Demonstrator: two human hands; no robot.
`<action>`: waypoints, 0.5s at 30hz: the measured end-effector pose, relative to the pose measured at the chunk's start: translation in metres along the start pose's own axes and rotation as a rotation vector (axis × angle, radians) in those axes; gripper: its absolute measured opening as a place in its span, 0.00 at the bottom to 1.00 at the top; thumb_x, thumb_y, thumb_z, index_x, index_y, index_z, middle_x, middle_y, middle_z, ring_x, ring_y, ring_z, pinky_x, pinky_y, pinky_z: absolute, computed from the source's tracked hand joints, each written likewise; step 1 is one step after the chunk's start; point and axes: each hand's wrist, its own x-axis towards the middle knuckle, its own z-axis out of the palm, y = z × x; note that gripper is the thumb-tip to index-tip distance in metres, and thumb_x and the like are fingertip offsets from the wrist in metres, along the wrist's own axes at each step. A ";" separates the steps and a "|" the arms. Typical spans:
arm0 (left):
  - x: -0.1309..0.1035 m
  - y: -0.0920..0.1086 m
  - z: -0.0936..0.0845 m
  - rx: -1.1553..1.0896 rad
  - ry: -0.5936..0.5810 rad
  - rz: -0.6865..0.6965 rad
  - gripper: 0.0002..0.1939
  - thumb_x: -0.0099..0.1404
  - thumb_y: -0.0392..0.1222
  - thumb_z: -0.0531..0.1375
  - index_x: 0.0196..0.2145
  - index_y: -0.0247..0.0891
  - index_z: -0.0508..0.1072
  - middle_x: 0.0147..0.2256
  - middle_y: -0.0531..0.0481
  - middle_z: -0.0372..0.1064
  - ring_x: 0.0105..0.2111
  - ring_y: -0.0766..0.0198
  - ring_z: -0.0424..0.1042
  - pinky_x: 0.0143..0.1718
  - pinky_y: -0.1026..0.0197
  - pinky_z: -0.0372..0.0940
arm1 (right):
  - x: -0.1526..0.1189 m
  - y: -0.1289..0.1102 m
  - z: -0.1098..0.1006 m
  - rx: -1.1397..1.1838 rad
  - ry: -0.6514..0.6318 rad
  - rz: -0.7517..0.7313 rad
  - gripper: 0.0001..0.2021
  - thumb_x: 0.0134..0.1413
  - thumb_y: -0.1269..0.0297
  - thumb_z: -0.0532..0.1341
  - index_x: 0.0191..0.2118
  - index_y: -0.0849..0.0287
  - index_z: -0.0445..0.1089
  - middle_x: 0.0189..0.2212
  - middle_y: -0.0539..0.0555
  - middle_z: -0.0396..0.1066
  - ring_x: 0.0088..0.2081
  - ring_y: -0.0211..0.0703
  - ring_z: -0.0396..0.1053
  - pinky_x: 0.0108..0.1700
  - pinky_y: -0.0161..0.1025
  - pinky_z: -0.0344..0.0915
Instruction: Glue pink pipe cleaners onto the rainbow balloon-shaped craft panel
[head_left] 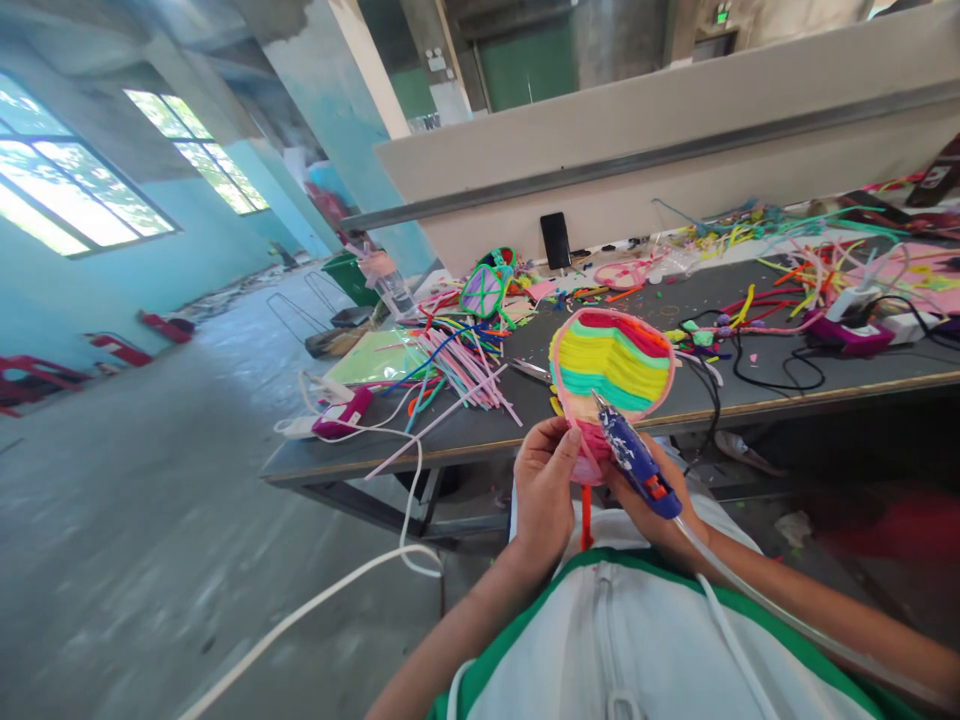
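A round craft piece point(615, 355) made of pipe cleaners, striped red, mint, yellow and pink with a pink rim, is held upright near the table's front edge. My left hand point(546, 485) pinches its lower left edge between thumb and fingers. A blue hot glue gun point(637, 465) with a red-orange part lies across my right hand point(679, 525), its metal tip in front of the disc's lower part. The gun hides most of my right fingers, which curl round it close to the disc. An orange pipe cleaner point(586, 518) hangs below the disc.
On the dark table point(480, 440) lie a pile of pipe cleaners point(465, 365), scissors point(531, 370), and purple-and-white power strips point(343, 412) at both sides. A phone point(555, 241) leans against the back panel. A white cord point(322, 600) hangs off the left; black cables point(780, 380) lie right.
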 end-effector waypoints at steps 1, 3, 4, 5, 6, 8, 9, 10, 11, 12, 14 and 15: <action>0.000 -0.001 -0.001 0.009 -0.003 0.000 0.12 0.56 0.42 0.70 0.36 0.37 0.74 0.33 0.51 0.76 0.29 0.67 0.75 0.35 0.64 0.70 | 0.000 0.000 -0.001 0.000 -0.001 0.020 0.05 0.53 0.66 0.63 0.37 0.56 0.68 0.34 0.51 0.75 0.32 0.42 0.72 0.32 0.38 0.69; -0.001 -0.002 -0.003 0.028 -0.015 0.001 0.13 0.56 0.42 0.69 0.37 0.37 0.75 0.34 0.50 0.77 0.30 0.67 0.75 0.36 0.64 0.70 | 0.001 -0.002 -0.002 0.006 0.005 0.068 0.06 0.53 0.65 0.64 0.38 0.56 0.69 0.34 0.51 0.75 0.32 0.43 0.72 0.33 0.38 0.69; -0.001 -0.003 -0.004 0.036 -0.025 0.002 0.13 0.56 0.43 0.69 0.38 0.37 0.76 0.34 0.50 0.77 0.30 0.67 0.75 0.36 0.64 0.69 | 0.001 -0.003 -0.003 0.006 0.011 0.086 0.07 0.53 0.64 0.64 0.39 0.56 0.70 0.34 0.51 0.75 0.32 0.43 0.72 0.33 0.39 0.69; -0.002 -0.003 -0.005 0.044 -0.035 0.004 0.13 0.57 0.43 0.69 0.39 0.37 0.76 0.35 0.49 0.77 0.31 0.66 0.75 0.36 0.65 0.69 | 0.001 -0.003 -0.004 0.001 0.013 0.100 0.08 0.53 0.64 0.64 0.40 0.56 0.70 0.34 0.51 0.75 0.33 0.43 0.72 0.34 0.39 0.69; -0.002 -0.004 -0.006 0.049 -0.042 0.007 0.14 0.57 0.43 0.68 0.40 0.37 0.76 0.36 0.48 0.78 0.33 0.66 0.76 0.37 0.65 0.69 | 0.001 -0.004 -0.005 -0.009 0.016 0.103 0.09 0.54 0.64 0.64 0.41 0.56 0.70 0.34 0.51 0.75 0.33 0.43 0.72 0.34 0.39 0.70; -0.003 -0.004 -0.007 0.055 -0.044 0.014 0.14 0.58 0.43 0.68 0.41 0.38 0.77 0.38 0.48 0.78 0.35 0.65 0.76 0.39 0.65 0.69 | 0.001 -0.003 -0.006 -0.041 0.016 0.092 0.09 0.54 0.64 0.63 0.42 0.55 0.70 0.35 0.52 0.75 0.34 0.44 0.72 0.36 0.40 0.70; -0.003 -0.004 -0.006 0.055 -0.042 0.015 0.14 0.58 0.44 0.68 0.41 0.38 0.77 0.38 0.48 0.78 0.35 0.65 0.76 0.39 0.64 0.69 | 0.001 -0.002 -0.006 -0.058 0.016 0.079 0.08 0.54 0.64 0.63 0.41 0.55 0.70 0.35 0.52 0.75 0.34 0.44 0.72 0.37 0.41 0.70; -0.003 -0.004 -0.006 0.052 -0.039 0.012 0.14 0.58 0.44 0.68 0.41 0.38 0.77 0.38 0.48 0.78 0.35 0.64 0.76 0.40 0.64 0.69 | 0.001 0.000 -0.006 -0.072 0.016 0.061 0.08 0.54 0.64 0.63 0.41 0.56 0.70 0.36 0.52 0.75 0.34 0.45 0.72 0.37 0.41 0.70; -0.003 -0.003 -0.005 0.046 -0.037 0.004 0.14 0.57 0.44 0.68 0.41 0.38 0.77 0.38 0.48 0.78 0.34 0.64 0.77 0.40 0.63 0.69 | 0.000 0.002 -0.006 -0.086 0.012 0.038 0.08 0.54 0.65 0.63 0.41 0.55 0.70 0.36 0.53 0.75 0.34 0.45 0.72 0.37 0.42 0.70; -0.002 -0.003 -0.004 0.039 -0.032 -0.004 0.14 0.57 0.44 0.68 0.40 0.37 0.76 0.37 0.48 0.78 0.34 0.64 0.77 0.40 0.62 0.69 | 0.000 0.004 -0.006 -0.098 0.004 0.012 0.08 0.53 0.65 0.63 0.41 0.55 0.70 0.36 0.53 0.75 0.35 0.45 0.72 0.38 0.42 0.70; -0.001 -0.002 -0.002 0.024 -0.011 -0.020 0.13 0.56 0.44 0.69 0.38 0.37 0.75 0.35 0.49 0.78 0.32 0.64 0.77 0.40 0.61 0.70 | -0.001 0.007 -0.006 -0.124 -0.024 -0.037 0.11 0.53 0.66 0.62 0.43 0.55 0.70 0.37 0.53 0.75 0.35 0.45 0.72 0.38 0.42 0.69; 0.000 -0.002 -0.001 0.017 0.003 -0.024 0.13 0.56 0.44 0.69 0.37 0.37 0.75 0.34 0.49 0.78 0.31 0.65 0.76 0.39 0.61 0.70 | -0.001 0.009 -0.006 -0.137 -0.042 -0.056 0.12 0.53 0.66 0.62 0.45 0.55 0.70 0.38 0.53 0.75 0.35 0.45 0.72 0.38 0.42 0.69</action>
